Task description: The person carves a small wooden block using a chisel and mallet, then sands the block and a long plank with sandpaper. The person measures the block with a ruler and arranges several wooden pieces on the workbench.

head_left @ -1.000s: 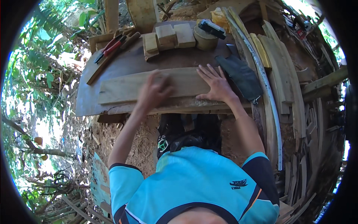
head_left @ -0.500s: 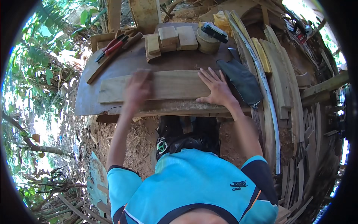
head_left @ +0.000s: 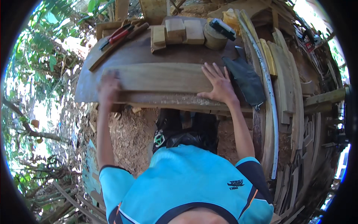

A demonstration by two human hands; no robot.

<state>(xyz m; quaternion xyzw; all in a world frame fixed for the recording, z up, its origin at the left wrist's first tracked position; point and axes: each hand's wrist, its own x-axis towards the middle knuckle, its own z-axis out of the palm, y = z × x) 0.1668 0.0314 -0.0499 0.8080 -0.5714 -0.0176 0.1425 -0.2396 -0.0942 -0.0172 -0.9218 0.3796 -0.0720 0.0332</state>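
Observation:
A long pale plank (head_left: 158,76) lies crosswise near the front of the dark worktable (head_left: 126,52). My right hand (head_left: 218,82) rests on its right end with fingers spread flat. Beside those fingers is a dark green cloth pouch or sheet (head_left: 246,84). My left hand (head_left: 110,87) is at the plank's left end, smeared by motion, so its fingers and anything in them cannot be made out.
Red-handled pliers (head_left: 117,37) lie on a wooden strip (head_left: 97,59). Wooden blocks (head_left: 194,30) and a round block (head_left: 215,43) carrying a dark tool (head_left: 222,29) stand at the back. Long boards (head_left: 285,86) and a pale strip (head_left: 266,86) run along the right.
My left hand has moved leftward along the plank from near its middle to the left end. My right hand stays spread on the right end. The view has shifted slightly.

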